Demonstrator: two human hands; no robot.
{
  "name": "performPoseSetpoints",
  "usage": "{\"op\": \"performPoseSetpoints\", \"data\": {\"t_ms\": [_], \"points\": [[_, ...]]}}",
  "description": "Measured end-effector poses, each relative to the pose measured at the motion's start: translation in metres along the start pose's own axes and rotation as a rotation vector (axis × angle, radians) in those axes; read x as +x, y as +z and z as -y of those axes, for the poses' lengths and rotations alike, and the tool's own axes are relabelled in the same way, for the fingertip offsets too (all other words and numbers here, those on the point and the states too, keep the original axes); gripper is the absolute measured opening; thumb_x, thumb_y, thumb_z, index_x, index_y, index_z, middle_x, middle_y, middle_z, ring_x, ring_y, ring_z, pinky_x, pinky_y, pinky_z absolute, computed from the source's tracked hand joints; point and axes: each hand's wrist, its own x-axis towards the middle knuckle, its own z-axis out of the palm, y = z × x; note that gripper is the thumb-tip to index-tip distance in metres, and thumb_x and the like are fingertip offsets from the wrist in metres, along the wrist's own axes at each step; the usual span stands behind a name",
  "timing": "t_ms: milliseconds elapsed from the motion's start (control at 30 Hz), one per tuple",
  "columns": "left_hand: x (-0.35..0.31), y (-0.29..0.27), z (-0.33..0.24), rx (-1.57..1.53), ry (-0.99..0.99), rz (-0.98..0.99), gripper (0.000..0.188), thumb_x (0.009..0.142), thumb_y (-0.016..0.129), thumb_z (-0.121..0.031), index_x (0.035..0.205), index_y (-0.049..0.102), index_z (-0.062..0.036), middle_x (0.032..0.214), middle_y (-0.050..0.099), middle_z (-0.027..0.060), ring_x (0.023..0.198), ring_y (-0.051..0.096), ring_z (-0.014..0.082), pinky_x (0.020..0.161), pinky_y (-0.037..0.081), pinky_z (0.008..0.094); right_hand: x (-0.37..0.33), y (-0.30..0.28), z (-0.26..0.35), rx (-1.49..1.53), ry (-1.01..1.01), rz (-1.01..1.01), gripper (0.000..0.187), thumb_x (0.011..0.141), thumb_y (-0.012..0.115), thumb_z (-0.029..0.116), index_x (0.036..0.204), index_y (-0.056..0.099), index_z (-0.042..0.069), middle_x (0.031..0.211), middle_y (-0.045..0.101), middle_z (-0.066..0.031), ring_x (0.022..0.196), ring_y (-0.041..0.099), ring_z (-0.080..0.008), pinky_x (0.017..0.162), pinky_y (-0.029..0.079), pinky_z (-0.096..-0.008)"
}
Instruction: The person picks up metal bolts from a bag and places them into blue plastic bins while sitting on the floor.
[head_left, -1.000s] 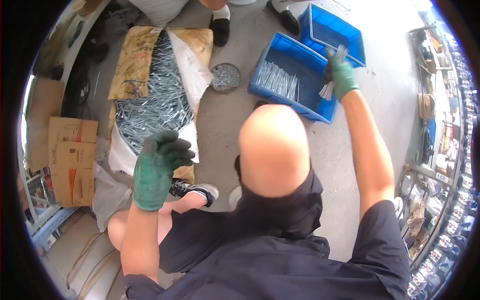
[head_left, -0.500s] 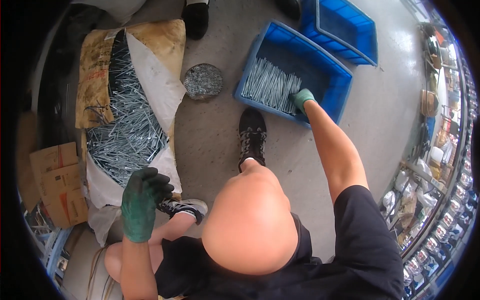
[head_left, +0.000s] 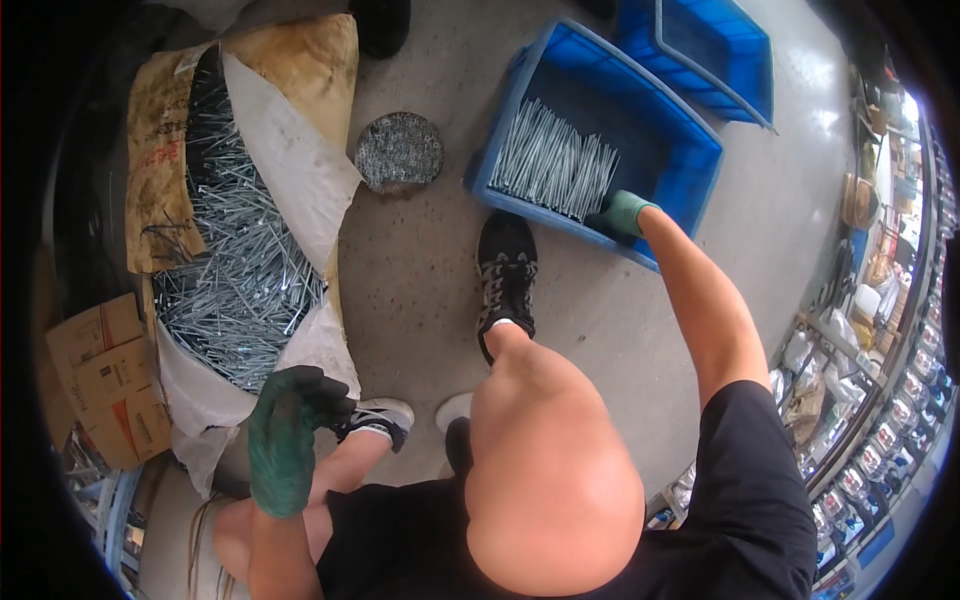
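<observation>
My right hand (head_left: 622, 212), in a light green glove, reaches into a blue plastic bin (head_left: 497, 112) on the concrete floor. It rests against the near end of a tidy row of long silver nails (head_left: 550, 160) lying side by side in the bin; its fingers are hidden. My left hand (head_left: 288, 432), in a dark green glove, hangs curled over my knee with nothing visible in it. It is close to an open white sack (head_left: 300, 190) heaped with loose tangled nails (head_left: 235, 280).
A second blue bin (head_left: 720, 60) stands behind the first. A round tin of small fasteners (head_left: 400, 150) sits on the floor between sack and bin. My black shoe (head_left: 505, 270) is planted by the bin. Cardboard boxes (head_left: 100, 380) lie at left, stocked shelves (head_left: 880, 300) at right.
My right hand has come down from above the bins with a bunch of nails into the nearer bin. My left hand has sunk lower and stayed curled.
</observation>
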Motion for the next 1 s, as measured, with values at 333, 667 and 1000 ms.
{"op": "performPoseSetpoints", "data": {"t_ms": [333, 667, 1000], "points": [[0.0, -0.001, -0.002, -0.043, -0.019, -0.021, 0.044, 0.107, 0.049, -0.039, 0.122, 0.057, 0.0019, 0.104, 0.07, 0.0155, 0.087, 0.071, 0.0257, 0.079, 0.057, 0.0361, 0.004, -0.008, 0.002, 0.174, -0.52, -0.553, 0.026, 0.085, 0.067, 0.006, 0.11, 0.075, 0.009, 0.104, 0.071, -0.0202, 0.099, 0.067, -0.0394, 0.088, 0.052, -0.0434], [0.001, 0.002, -0.002, -0.047, -0.034, 0.002, 0.045, 0.107, 0.051, -0.042, 0.122, 0.058, 0.0007, 0.103, 0.071, 0.0139, 0.086, 0.071, 0.0233, 0.075, 0.057, 0.0342, 0.021, 0.006, 0.038, 0.152, -0.627, -0.558, 0.024, 0.087, 0.068, 0.009, 0.11, 0.075, 0.009, 0.108, 0.071, -0.018, 0.1, 0.068, -0.0365, 0.089, 0.053, -0.042], [0.002, 0.003, -0.002, -0.034, -0.043, -0.005, 0.044, 0.107, 0.051, -0.04, 0.122, 0.057, 0.001, 0.103, 0.071, 0.0144, 0.085, 0.071, 0.0238, 0.075, 0.056, 0.0346, 0.01, -0.001, 0.033, 0.284, -0.557, -0.337, 0.035, 0.089, 0.064, 0.003, 0.123, 0.071, 0.01, 0.117, 0.072, -0.017, 0.108, 0.07, -0.0303, 0.095, 0.053, -0.0365]]}}
